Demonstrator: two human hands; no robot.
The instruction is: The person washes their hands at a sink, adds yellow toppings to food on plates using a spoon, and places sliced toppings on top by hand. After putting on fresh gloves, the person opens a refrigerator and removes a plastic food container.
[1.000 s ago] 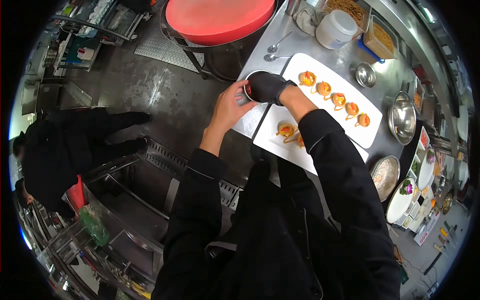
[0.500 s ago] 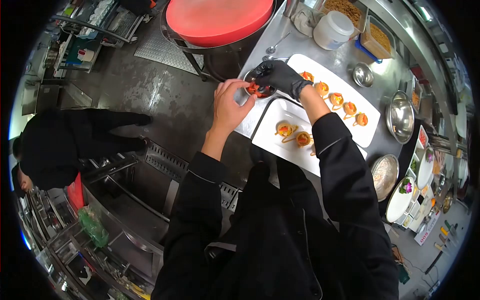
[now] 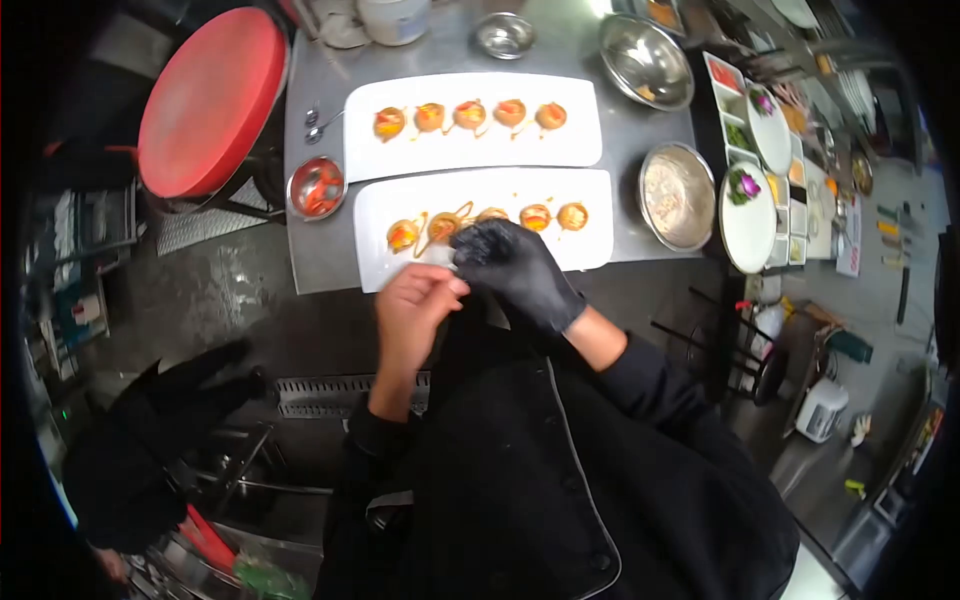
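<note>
Head view has your left hand (image 3: 412,303) and gloved right hand (image 3: 512,270) close together at the near plate (image 3: 592,247) — blur hides whether either grip is clamped on anything. The filled cups (image 3: 403,236) on that plate look light and fragile — best held by their sides.

Slight blur (black fisheye corners)

head cam | I'm looking forward and steeply down from the wearer's head | fisheye, dark corners | jacket front (image 3: 500,480) closest, bottom | left hand (image 3: 408,308) and right hand (image 3: 515,272) near, mid-frame | counter (image 3: 322,255) beyond, floor (image 3: 215,295) farther off left
</note>
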